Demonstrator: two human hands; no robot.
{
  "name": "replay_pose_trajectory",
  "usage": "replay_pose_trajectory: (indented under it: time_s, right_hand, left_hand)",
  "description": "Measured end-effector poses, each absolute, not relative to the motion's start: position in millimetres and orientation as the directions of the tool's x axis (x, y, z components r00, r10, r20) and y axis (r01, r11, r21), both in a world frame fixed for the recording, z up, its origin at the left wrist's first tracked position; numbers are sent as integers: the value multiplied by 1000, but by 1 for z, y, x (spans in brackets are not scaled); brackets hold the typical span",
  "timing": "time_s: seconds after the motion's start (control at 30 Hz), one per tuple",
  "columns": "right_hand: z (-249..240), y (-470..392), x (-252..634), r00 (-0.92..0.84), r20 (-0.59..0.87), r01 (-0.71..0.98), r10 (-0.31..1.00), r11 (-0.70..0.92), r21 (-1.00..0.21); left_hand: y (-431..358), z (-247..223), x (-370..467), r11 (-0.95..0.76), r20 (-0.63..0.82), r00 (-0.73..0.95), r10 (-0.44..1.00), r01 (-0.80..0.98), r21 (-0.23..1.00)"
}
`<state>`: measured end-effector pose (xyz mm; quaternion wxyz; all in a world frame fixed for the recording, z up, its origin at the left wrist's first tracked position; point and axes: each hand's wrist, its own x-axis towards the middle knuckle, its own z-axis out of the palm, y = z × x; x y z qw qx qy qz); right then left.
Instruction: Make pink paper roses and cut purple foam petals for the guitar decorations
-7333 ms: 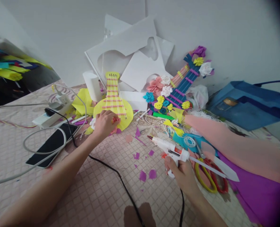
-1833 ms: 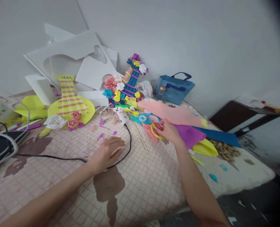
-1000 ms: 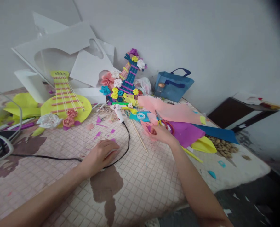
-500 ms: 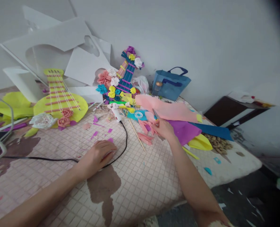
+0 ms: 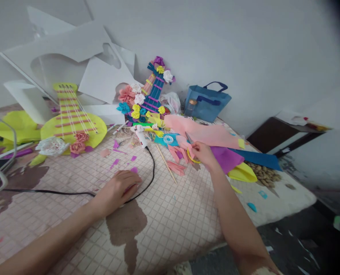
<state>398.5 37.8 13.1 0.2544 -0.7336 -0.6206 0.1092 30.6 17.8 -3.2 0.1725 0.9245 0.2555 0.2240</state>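
Observation:
My left hand rests on the table with curled fingers. A small reddish bit shows between its thumb and fingers, too hidden to name. Farther off, my right hand pinches a pair of scissors near the middle; a yellow handle loop shows below the fingers and the grey blades point away from me. Beneath and beside the scissors lie strips of pink paper and a blue piece with a white ring. A white glue gun lies left of them, and a thin wooden stick sits between my hands.
A yellow paper guitar lies at back left, and a flower-decked blue guitar leans on the wall. A black cord passes by my left hand. Pink sheet, purple sheet, peanuts and a blue bag occupy the right.
My right hand has shifted slightly right, and the scissors' yellow loop now shows below it. The purple sheet is more covered by that hand. My left hand has stayed in place.

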Motion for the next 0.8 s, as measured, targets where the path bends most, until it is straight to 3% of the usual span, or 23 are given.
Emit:
replay_pose_trajectory:
  time_s: [0.13,0.27,0.57,0.8]
  right_hand:
    - [21,31,379,-37,43,815,998,55,-577]
    - [24,27,360,-192,-19,813,981,148,-564]
    - [10,30,349,-106,-51,854,993,64,-516]
    - [19,31,355,-105,53,681,993,111,-723]
  left_hand:
    - [18,-3,31,-803,325,764,557,394,448]
    - [18,-5,30,-804,333,763,555,388,451]
    - [19,-3,30,-799,334,761,555,378,468]
    - [18,-4,30,-751,351,702,620,400,525]
